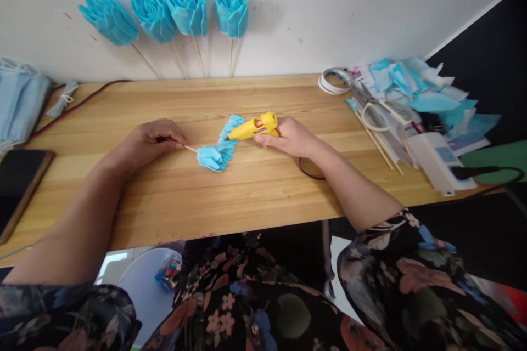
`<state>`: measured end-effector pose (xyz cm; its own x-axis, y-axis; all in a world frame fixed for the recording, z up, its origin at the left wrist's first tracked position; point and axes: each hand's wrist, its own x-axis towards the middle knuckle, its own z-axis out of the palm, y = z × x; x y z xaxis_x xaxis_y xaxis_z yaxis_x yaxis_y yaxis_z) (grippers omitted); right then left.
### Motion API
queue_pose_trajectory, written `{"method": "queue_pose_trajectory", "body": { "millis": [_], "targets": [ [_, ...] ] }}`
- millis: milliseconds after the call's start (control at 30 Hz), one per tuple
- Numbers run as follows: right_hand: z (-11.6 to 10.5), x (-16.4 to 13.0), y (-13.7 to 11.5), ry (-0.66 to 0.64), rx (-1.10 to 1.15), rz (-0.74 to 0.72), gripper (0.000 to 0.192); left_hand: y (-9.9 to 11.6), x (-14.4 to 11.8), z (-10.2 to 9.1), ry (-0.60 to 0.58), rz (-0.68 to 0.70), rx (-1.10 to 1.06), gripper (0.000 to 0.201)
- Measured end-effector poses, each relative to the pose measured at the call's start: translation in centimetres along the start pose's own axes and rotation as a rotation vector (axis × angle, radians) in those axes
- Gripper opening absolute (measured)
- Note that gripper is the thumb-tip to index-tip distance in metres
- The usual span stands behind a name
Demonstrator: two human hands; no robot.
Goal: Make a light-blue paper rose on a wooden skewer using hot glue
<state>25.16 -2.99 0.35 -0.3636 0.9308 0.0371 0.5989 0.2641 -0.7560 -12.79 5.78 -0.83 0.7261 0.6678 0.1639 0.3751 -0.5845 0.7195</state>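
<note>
Between the fingers of my left hand (pixel 154 140) is a thin wooden stick (pixel 190 148), pinched near its end. A partly wrapped blue fabric flower (pixel 211 158) sits at the stick's other end, lying on its side just above or on the table. From it a loose blue strip with a jagged edge (pixel 231 127) runs up and away. My right hand (pixel 288 137) is closed around a yellow glue gun (pixel 253 127). Its dark nozzle points left, at or very near the strip; whether it touches, I cannot tell.
Several finished blue flowers (pixel 187 8) on sticks lean against the wall. Tape rolls (pixel 335 81), scissors (pixel 385 112), fabric scraps (pixel 436 100), spare sticks (pixel 379 142) and a white power strip (pixel 438 162) crowd the right. Folded masks (pixel 18 101) and a phone (pixel 22 186) lie left.
</note>
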Motion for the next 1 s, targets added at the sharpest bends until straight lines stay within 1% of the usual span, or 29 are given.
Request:
{"method": "queue_pose_trajectory", "body": {
  "millis": [167, 267, 400, 533, 600, 667, 833, 1000],
  "targets": [
    [0.0, 0.0, -0.4, -0.007, -0.096, 0.062, 0.047, 0.7, 0.1, -0.1, -0.009, -0.006, -0.023, 0.026],
    [0.1, 0.0, -0.6, -0.006, -0.127, 0.073, 0.047, 1.1, 0.2, -0.2, -0.009, 0.005, -0.018, 0.025],
    [0.1, 0.1, -0.3, 0.011, -0.071, 0.057, 0.048, 1.3, 0.1, -0.2, -0.015, 0.000, -0.006, 0.029],
    [-0.4, -0.1, 0.2, 0.035, 0.053, -0.020, 0.052, 1.1, 0.1, -0.2, -0.021, -0.018, -0.016, 0.032],
    [-0.6, -0.2, 0.2, 0.040, 0.089, -0.060, 0.053, 0.9, 0.0, -0.2, -0.018, -0.036, -0.010, 0.034],
    [-0.6, -0.2, 0.1, 0.033, 0.105, -0.070, 0.051, 0.8, 0.1, -0.1, -0.015, -0.053, 0.006, 0.036],
    [0.2, 0.0, -0.1, 0.003, 0.072, -0.027, 0.050, 0.9, 0.1, -0.1, -0.015, -0.074, 0.011, 0.032],
    [0.7, 0.2, 0.0, 0.012, -0.003, -0.015, 0.051, 1.1, 0.0, -0.1, -0.009, -0.036, -0.032, 0.026]
  ]
}}
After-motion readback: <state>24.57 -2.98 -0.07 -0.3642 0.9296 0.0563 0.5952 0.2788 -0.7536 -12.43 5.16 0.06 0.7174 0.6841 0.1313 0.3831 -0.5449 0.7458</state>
